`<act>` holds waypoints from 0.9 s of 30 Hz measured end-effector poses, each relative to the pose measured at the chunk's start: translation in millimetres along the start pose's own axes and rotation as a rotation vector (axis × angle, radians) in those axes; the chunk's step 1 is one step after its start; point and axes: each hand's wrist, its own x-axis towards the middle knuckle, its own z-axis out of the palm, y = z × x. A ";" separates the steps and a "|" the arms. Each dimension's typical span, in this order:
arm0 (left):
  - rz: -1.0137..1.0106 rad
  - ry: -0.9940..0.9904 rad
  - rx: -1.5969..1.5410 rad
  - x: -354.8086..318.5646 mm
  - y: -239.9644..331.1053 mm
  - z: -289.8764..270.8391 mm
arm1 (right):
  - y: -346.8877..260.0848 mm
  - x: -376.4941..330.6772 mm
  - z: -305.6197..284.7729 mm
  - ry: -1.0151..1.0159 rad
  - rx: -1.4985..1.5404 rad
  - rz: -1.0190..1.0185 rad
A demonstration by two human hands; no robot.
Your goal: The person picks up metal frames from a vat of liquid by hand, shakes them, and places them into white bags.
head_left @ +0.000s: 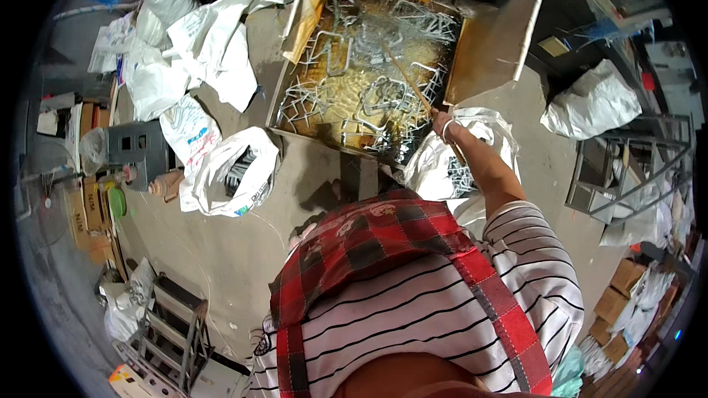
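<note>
My right hand (447, 128) is wrapped round a thin wooden stick (410, 82), which slants forward and left into a wide shallow tank (274, 96). The far end of the stick reaches the wet middle of the tank, where the yellowish liquid (354, 112) looks rippled and partly foamy. Bent metal wire pieces (301, 103) lie in heaps along the tank's sides, and a looped metal piece (385, 96) sits left of the stick. Beneath my right forearm stands an open white sack (426, 169) with small metal parts (460, 177) inside. My left hand does not show.
Another open white sack (198, 190) holds dark metal pieces (240, 168) at the left. More white sacks (214, 44) are piled at the far left. A brownish panel (487, 51) rises on the tank's right. A metal frame (627, 169) stands right; a stepladder (173, 324) is near left.
</note>
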 end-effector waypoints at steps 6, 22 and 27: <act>0.022 0.021 -0.208 48.0 27.4 -8.2 | -29.6 -98.9 7.6 0.253 1.204 0.533; -0.005 0.032 -0.018 2.0 24.4 -11.0 | 50.4 -83.3 -5.3 0.453 1.961 0.852; -0.077 0.080 -0.072 -34.4 -7.4 -27.1 | 81.7 1.9 6.6 0.227 1.918 0.718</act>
